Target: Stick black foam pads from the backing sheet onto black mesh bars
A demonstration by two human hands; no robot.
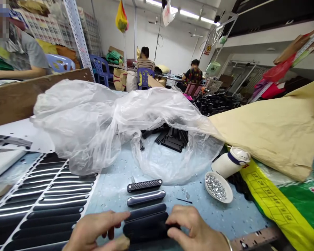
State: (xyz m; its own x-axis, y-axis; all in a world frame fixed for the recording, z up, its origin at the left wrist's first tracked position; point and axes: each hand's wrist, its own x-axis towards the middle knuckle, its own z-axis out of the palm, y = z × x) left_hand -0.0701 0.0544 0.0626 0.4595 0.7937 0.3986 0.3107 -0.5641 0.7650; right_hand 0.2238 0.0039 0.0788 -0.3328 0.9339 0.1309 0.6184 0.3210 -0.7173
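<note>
Blue tabletop [112, 188], white-walled room [170, 45]. Right grip [193, 226] pinches black strip [146, 226]; left grip [92, 230] parted, hold unclear.

- The bare left hand [94, 228] is cut off by the bottom edge, some fingers curled half out of sight.
- The bare right hand [195, 225] also runs off the bottom; the dark shape between its thumb and fingers is too blurred to tell.
- The long, dark, round-ended bar [145, 228] between them is blurred, its ends partly covered by fingers.
- Crumpled, translucent plastic bag [91, 122] hides part of the black, slotted plastic pieces [173, 143].
- Glossy black rounded strips [48, 216] leave by the left and bottom edges.
- Small silvery bits [215, 187]: too small to make out singly.
</note>
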